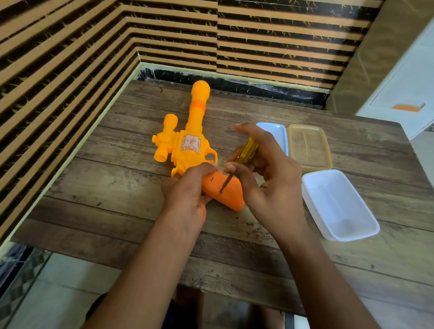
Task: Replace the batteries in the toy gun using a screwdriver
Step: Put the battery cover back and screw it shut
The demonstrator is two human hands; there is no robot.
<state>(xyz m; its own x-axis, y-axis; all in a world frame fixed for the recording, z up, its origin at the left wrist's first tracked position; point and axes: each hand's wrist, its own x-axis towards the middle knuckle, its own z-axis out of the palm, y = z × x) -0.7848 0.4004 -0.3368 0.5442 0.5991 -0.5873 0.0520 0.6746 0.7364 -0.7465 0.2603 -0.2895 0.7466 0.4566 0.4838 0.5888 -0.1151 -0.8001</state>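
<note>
An orange-yellow toy gun [187, 139] lies on its side on the wooden table [107, 188], barrel pointing away from me and grip towards me. My left hand [187, 188] grips the gun's darker orange handle [227, 193] from the left. My right hand [263, 172] holds a screwdriver [244, 153] with a clear yellow handle, fingers curled round it. Its metal shaft slants down to the left, and the tip sits in a small hole on the gun's handle.
Three shallow plastic containers sit to the right of the gun: a white one [340, 205] nearest, a tan one [308, 147] behind it, and a pale blue one [276, 135] partly hidden by my right hand. A striped wall borders the table's left and far sides.
</note>
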